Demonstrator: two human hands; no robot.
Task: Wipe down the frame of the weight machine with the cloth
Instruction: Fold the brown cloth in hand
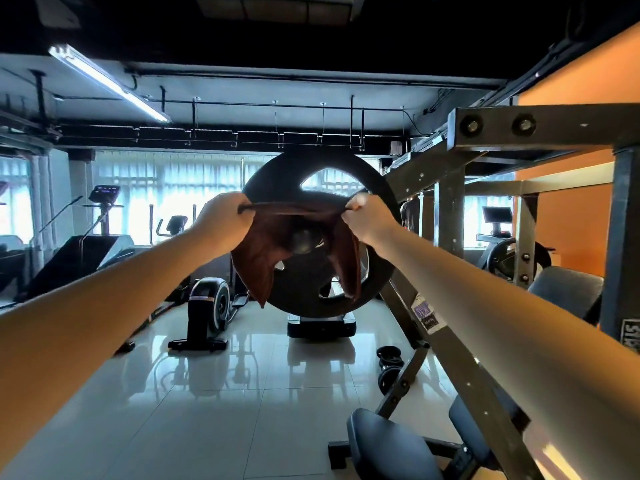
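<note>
Glossy white tiles cover the floor (242, 410), mirroring the bright windows at the far end. Grey steel beams of the weight machine frame (554, 128) fill the right side, one slanting down past a padded seat (384, 445). At centre hangs a black weight plate (311, 285) with cut-out grips. Across the front of it, the brown cloth (266, 244) is stretched between both hands, with its loose corners drooping over the plate's hub. The left hand (221, 220) pinches one top corner of the cloth and the right hand (369, 216) pinches the other, the two held well apart with arms extended.
</note>
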